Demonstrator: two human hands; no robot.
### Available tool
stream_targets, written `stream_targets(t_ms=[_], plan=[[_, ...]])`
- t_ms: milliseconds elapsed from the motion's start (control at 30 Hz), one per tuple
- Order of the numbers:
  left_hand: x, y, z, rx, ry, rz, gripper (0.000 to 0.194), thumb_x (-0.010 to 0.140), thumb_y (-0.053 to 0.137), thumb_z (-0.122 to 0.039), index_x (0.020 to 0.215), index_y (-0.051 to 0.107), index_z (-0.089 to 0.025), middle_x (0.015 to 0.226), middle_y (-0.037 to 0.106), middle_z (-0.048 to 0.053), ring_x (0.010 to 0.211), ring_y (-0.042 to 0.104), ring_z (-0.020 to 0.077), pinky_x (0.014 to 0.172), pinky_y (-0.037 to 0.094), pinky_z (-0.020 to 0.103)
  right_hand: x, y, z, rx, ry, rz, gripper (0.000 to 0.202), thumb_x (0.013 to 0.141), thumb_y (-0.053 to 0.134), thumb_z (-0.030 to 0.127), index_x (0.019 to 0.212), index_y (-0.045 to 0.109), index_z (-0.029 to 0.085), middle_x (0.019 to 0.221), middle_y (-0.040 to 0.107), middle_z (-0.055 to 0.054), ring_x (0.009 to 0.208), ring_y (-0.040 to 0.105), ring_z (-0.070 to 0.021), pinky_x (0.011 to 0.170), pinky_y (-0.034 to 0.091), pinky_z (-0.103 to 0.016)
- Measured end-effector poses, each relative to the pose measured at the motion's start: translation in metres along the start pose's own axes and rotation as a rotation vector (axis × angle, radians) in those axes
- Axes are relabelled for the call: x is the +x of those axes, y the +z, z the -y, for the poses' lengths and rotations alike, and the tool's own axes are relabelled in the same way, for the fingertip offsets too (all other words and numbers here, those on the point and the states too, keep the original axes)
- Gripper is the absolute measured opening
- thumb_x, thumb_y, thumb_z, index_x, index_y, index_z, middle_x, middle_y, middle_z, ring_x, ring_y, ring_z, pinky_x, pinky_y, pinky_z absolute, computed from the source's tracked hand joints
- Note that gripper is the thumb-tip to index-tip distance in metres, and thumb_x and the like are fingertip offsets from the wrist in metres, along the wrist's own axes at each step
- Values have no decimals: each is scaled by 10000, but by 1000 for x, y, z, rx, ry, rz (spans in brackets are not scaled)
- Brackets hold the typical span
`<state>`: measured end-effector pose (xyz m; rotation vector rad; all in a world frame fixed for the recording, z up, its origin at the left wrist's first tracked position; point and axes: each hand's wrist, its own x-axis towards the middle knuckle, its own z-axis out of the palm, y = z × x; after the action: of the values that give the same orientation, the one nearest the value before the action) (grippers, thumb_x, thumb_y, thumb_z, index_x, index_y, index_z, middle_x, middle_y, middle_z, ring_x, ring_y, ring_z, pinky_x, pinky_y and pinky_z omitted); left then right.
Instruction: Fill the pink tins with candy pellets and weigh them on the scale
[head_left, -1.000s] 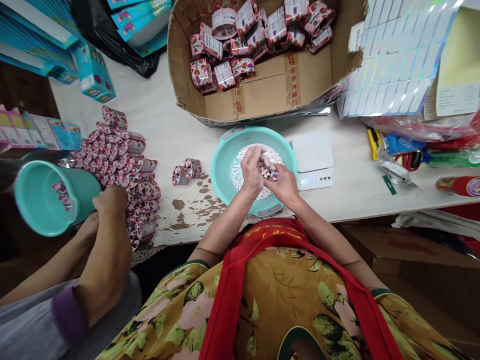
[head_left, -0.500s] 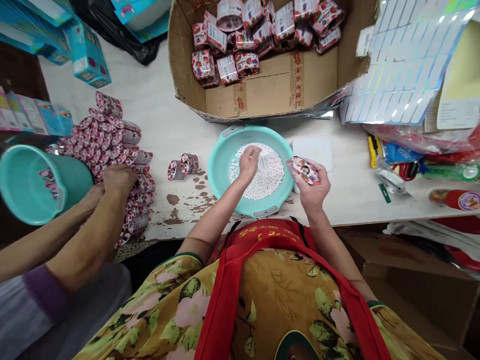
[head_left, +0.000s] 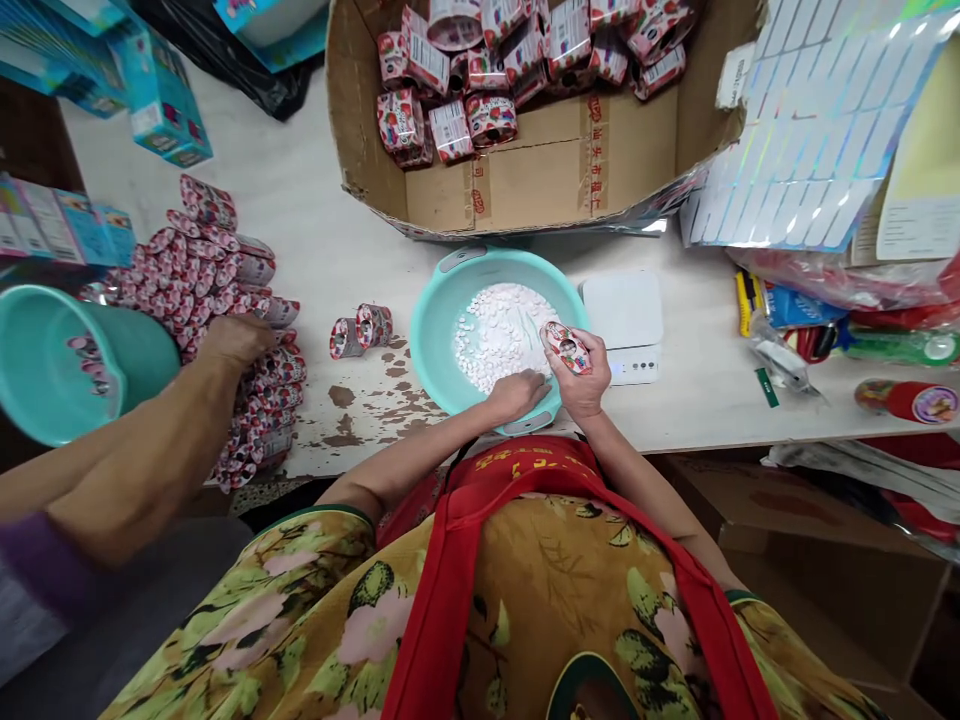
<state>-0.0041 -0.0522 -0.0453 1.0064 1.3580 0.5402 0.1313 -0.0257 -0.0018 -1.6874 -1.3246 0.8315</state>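
Observation:
My left hand [head_left: 520, 393] is down in the turquoise basin [head_left: 430, 355], its fingers curled in among small white tablets [head_left: 501, 318] near the front rim. Its fingertips are partly hidden. In my right hand [head_left: 589, 385] is a small strawberry-printed packet [head_left: 567, 347] with a round dark hole in its face, held tilted over the basin's right edge. Beside that hand lies a white digital scale [head_left: 626, 315]. Two similar packets [head_left: 360, 332] stand on the table left of the basin.
A cardboard box [head_left: 517, 185] of printed packets stands behind the basin. At left, a co-worker's hand [head_left: 238, 338] touches a stacked pile of packets [head_left: 202, 260] near a turquoise bucket [head_left: 142, 360]. Label sheets [head_left: 795, 130] and a jar [head_left: 919, 400] lie at right.
My left hand has moved toward the basin's front rim, down into the tablets. My right hand has brought the packet left over the basin's edge, uncovering the scale.

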Motion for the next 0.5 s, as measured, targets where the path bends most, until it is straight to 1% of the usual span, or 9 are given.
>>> stream_targets(t_ms=[67, 100, 133, 167, 200, 267, 367, 433, 500], plan=[[-5, -17, 5, 152, -15, 73, 286, 736, 820, -286, 602, 577, -216, 548, 414, -23, 600, 465, 184, 674, 362, 294, 1, -1, 2, -27, -14, 10, 453, 823, 693, 491, 1172, 607, 215, 1154, 655, -114, 1106, 641, -249, 1031, 534, -448], [-4, -25, 7, 213, -31, 89, 326, 733, 823, -297, 571, 553, -215, 516, 370, -35, 564, 423, 168, 642, 341, 286, 2, -1, 4, -37, -25, 20, 451, 830, 693, 489, 1178, 609, 215, 1158, 657, -113, 1104, 642, -247, 1029, 534, -445], [-2, -34, 8, 222, -52, 88, 362, 729, 829, -317, 547, 534, -211, 495, 358, -39, 543, 398, 155, 613, 325, 276, 3, -1, 5, -43, -40, 32, 447, 835, 694, 483, 1182, 612, 214, 1161, 660, -111, 1101, 644, -246, 1028, 533, -444], [1, -42, 8, 186, -75, 81, 397, 733, 830, -359, 534, 523, -205, 486, 374, -37, 529, 386, 142, 582, 312, 263, 4, -2, 6, -47, -58, 46, 439, 839, 697, 472, 1184, 617, 212, 1162, 663, -110, 1100, 645, -247, 1031, 529, -444], [4, -50, 7, 99, -100, 65, 431, 740, 826, -421, 533, 520, -198, 485, 407, -33, 508, 377, 127, 545, 297, 247, 5, -2, 8, -52, -77, 62, 427, 841, 699, 457, 1181, 623, 211, 1162, 667, -108, 1101, 645, -249, 1034, 525, -445], [10, -64, 2, -202, -147, 50, 471, 752, 795, -563, 595, 556, -188, 487, 456, -38, 439, 345, 96, 464, 252, 220, 6, -2, 10, -83, -101, 118, 398, 842, 704, 422, 1173, 635, 212, 1160, 676, -105, 1109, 645, -254, 1038, 517, -444], [13, -77, -21, -691, -165, 24, 548, 787, 695, -727, 705, 596, -194, 468, 441, -56, 340, 279, 68, 373, 163, 204, 7, 0, 13, -180, -96, 250, 359, 831, 712, 356, 1157, 650, 220, 1153, 691, -101, 1125, 641, -268, 1032, 508, -441], [12, -75, -44, -879, -132, -25, 603, 849, 599, -764, 665, 563, -191, 495, 485, -25, 330, 312, 62, 350, 154, 203, 6, 5, 15, -230, -85, 342, 346, 813, 717, 303, 1143, 661, 216, 1135, 701, -101, 1117, 641, -277, 1013, 508, -437], [11, -66, -67, -966, -67, -118, 651, 895, 548, -753, 585, 494, -182, 533, 522, 7, 353, 370, 60, 347, 193, 204, 4, 11, 17, -238, -85, 413, 340, 791, 721, 269, 1121, 671, 207, 1110, 708, -100, 1088, 648, -278, 988, 512, -425]])
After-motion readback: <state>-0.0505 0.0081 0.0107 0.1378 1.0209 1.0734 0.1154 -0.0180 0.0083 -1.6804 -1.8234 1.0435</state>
